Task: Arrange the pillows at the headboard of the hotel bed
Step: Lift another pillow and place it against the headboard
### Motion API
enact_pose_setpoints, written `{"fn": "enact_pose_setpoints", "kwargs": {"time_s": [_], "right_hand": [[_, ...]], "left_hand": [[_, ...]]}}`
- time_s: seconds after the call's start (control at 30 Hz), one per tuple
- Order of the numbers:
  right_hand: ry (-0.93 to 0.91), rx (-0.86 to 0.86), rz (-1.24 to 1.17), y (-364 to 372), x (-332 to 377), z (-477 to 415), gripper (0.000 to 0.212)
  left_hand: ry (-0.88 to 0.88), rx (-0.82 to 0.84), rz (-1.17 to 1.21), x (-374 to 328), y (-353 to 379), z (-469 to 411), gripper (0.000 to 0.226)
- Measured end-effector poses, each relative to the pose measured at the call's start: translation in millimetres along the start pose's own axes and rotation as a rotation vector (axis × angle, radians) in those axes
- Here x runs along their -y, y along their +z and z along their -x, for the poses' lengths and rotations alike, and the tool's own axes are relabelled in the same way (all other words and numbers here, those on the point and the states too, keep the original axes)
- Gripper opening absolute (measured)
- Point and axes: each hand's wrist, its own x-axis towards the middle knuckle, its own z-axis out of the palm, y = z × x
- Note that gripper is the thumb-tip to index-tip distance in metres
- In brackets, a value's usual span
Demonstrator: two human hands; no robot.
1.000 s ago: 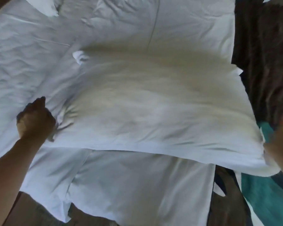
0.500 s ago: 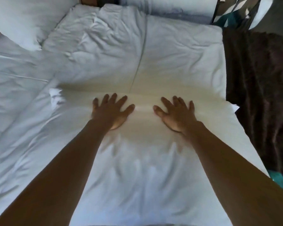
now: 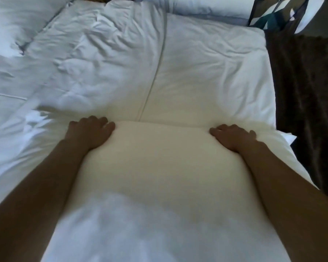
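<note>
So both hands are planted on top of the near white pillow (image 3: 159, 176), palms down. Left hand (image 3: 90, 132) sits toward the pillow's left far corner, right hand (image 3: 233, 137) toward the right far corner, well apart from each other, and the stuffing bulges up in a hump between them. Fingers on both are spread and curled over the far edge of the pillow, pressing into it rather than pinching or gripping anything, so neither hand is closed around fabric as far as I can see. The fingertips themselves dip past the edge and get a bit blurry, so hard to say more. Just beyond the fingers lies another white pillow (image 3: 206, 72) lying flat, with a rumpled white duvet (image 3: 95, 59) beside it out past the left fingers. Further out from the left hand, up in the corner, there's a puffy pillow (image 3: 13, 25), and another one (image 3: 206, 6) way beyond the right fingers. Off to the outside of the right hand a dark brown throw (image 3: 307, 101) runs alongside the bedding.
</note>
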Motion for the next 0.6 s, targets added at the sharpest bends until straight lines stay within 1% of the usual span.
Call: {"fn": "enact_pose_setpoints", "kwargs": {"time_s": [0.13,0.2,0.27,0.33,0.37,0.4,0.47,0.53,0.57,0.6], "right_hand": [[0.001,0.03,0.028,-4.8,-0.6,48.7,0.077],[-0.018,0.01,0.052,-13.6,-0.3,88.0,0.075],[-0.049,-0.04,0.071,-25.2,-4.7,126.9,0.073],[-0.066,-0.072,0.079,-40.1,-11.1,165.6,0.073],[-0.066,-0.092,0.079,-48.6,-14.5,183.6,0.073],[-0.062,-0.106,0.075,-52.8,-18.5,200.6,0.073],[-0.073,-0.165,0.068,-56.8,-23.4,244.7,0.071],[-0.101,-0.287,0.023,-53.8,-27.2,289.1,0.069],[-0.114,-0.34,-0.007,-50.0,-29.6,309.9,0.07],[-0.132,-0.387,-0.04,-46.0,-32.9,333.3,0.072]], "left_hand": [[0.026,-0.036,0.036,2.3,-13.6,49.5,0.047],[0.037,-0.066,0.062,8.3,-28.4,88.6,0.048],[0.072,-0.122,0.02,14.9,-45.6,127.9,0.06],[0.124,-0.116,-0.071,24.3,-68.1,168.8,0.079],[0.142,-0.114,-0.099,29.3,-78.8,187.5,0.082],[0.144,-0.122,-0.096,32.0,-88.4,206.1,0.08],[0.122,-0.188,-0.013,38.4,-108.7,250.6,0.062],[0.123,-0.29,0.041,43.7,-118.9,296.3,0.047],[0.136,-0.336,0.05,46.1,-121.6,317.1,0.044],[0.136,-0.346,0.075,52.2,-123.6,339.8,0.043]]}}
